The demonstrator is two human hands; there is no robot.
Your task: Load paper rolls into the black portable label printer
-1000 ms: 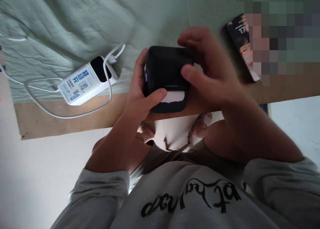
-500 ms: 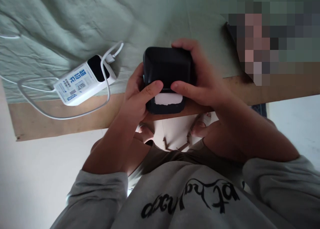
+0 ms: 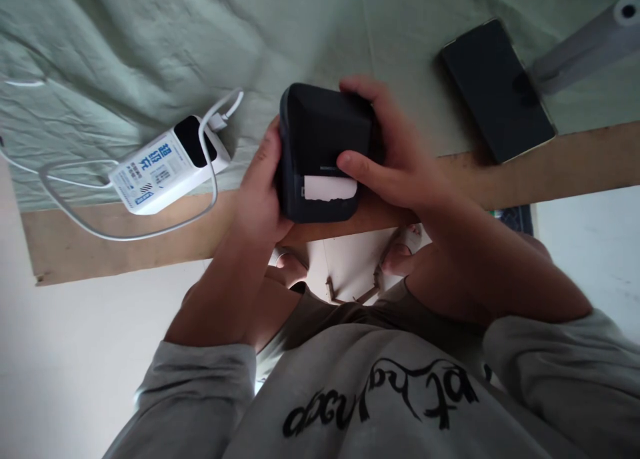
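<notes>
A black portable label printer (image 3: 325, 139) is held up between my two hands, over the table's front edge. A strip of white paper (image 3: 330, 187) sticks out of the slot on its near side. My left hand (image 3: 263, 185) grips the printer's left side, thumb along the edge and the other fingers hidden behind or beneath it. My right hand (image 3: 387, 145) wraps round the right side, its thumb lying on the top face near the paper slot and its index finger at the far right corner.
A white power bank (image 3: 155, 169) with a blue-printed label and a looped white cable (image 3: 125, 237) lies at the left. On the right rest a dark tablet or large phone (image 3: 497, 89) and a grey roll (image 3: 585, 52). A green cloth (image 3: 300, 32) covers the wooden table (image 3: 90, 239).
My left thumb has moved off the printer's top face to its left edge. The printer has shifted slightly left and tilted a little. My right hand keeps its hold.
</notes>
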